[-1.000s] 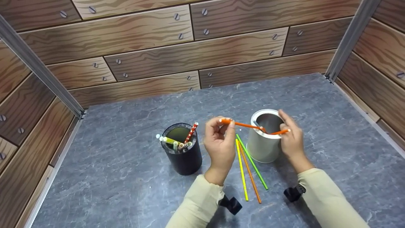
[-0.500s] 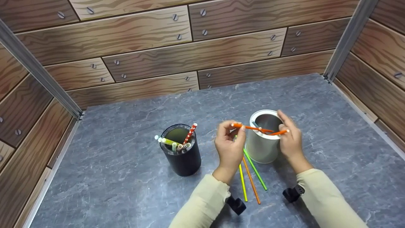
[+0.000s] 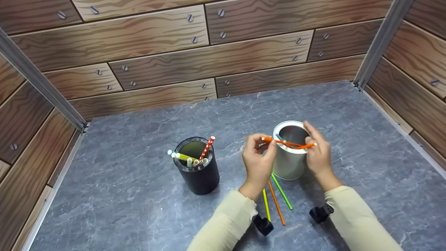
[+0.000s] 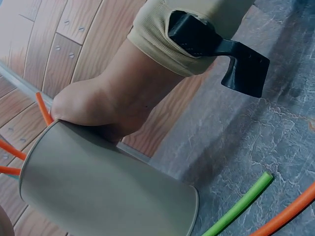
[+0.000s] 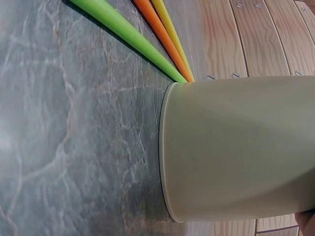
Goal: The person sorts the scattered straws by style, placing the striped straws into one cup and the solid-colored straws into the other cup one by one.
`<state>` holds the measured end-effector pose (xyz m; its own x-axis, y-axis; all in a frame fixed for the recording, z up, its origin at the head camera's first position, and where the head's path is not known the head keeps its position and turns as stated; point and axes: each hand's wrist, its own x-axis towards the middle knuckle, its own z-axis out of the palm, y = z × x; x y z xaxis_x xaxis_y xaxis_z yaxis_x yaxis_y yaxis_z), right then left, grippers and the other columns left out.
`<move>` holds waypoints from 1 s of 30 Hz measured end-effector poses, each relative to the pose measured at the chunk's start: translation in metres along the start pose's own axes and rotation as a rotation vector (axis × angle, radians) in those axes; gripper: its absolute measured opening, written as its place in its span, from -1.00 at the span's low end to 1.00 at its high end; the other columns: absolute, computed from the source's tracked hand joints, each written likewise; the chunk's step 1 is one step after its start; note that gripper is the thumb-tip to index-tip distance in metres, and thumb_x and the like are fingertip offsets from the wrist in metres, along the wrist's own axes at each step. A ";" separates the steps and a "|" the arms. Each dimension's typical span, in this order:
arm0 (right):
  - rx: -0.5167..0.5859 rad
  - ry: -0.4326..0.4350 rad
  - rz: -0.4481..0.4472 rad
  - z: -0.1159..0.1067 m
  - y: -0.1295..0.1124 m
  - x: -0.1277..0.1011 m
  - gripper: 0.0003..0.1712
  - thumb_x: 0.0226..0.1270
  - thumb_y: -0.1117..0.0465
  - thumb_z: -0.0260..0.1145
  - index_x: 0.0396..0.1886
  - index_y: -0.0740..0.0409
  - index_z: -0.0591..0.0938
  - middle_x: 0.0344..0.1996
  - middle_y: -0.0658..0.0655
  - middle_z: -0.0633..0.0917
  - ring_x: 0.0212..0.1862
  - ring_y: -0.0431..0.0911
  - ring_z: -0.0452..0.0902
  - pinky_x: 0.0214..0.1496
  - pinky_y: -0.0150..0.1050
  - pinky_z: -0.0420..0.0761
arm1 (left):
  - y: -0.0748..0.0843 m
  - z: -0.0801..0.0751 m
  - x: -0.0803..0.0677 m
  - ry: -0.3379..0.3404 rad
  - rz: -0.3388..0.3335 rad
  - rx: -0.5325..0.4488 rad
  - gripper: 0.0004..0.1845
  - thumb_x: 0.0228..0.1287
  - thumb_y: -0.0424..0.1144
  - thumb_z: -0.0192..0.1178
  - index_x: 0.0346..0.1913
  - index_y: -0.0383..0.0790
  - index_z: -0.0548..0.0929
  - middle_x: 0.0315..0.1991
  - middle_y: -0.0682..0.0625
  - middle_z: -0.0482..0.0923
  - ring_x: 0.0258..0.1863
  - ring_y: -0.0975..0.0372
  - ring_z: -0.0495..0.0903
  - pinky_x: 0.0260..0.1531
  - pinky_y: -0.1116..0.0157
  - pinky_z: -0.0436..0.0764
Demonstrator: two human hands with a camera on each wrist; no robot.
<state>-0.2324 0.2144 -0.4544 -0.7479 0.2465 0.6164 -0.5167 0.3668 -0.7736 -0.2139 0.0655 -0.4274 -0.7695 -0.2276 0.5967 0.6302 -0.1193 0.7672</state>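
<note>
My left hand (image 3: pixel 258 160) pinches the end of an orange straw (image 3: pixel 267 139) between thumb and fingers, and the straw lies across the mouth of the white can (image 3: pixel 291 166). Other orange straw ends (image 3: pixel 306 146) rest at the can's rim, one pointing right. My right hand (image 3: pixel 320 155) grips the can from its right side, the index finger up along the rim. In the left wrist view, the right hand (image 4: pixel 93 105) lies behind the can (image 4: pixel 98 182). The can (image 5: pixel 236 147) stands upright in the right wrist view. Its inside is mostly hidden.
Left of my hands stands a black cup (image 3: pixel 201 179) with several patterned straws. On the grey table (image 3: pixel 132 167) before the can lie a yellow straw (image 3: pixel 266 205), an orange straw (image 3: pixel 277 205) and a green straw (image 3: pixel 283 193). Wood-patterned walls (image 3: pixel 174 75) surround the table.
My left hand has moved right toward the can, bringing the pinched orange straw further over the opening. The right hand keeps its hold on the can.
</note>
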 end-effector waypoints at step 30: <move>0.003 0.004 0.002 0.001 -0.001 0.000 -0.55 0.19 0.51 -0.07 0.09 0.58 0.43 0.02 0.55 0.49 0.01 -0.53 0.36 0.14 -0.64 0.29 | -0.016 -0.014 -0.012 -0.020 -0.050 0.017 -0.87 0.06 -0.59 0.15 -0.31 -0.43 0.47 -0.34 -0.25 0.53 -0.29 0.10 0.60 -0.26 0.27 0.67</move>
<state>-0.2319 0.2133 -0.4538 -0.7471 0.2512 0.6154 -0.5166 0.3632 -0.7754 -0.2134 0.0565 -0.4498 -0.8021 -0.2022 0.5620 0.5892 -0.1139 0.7999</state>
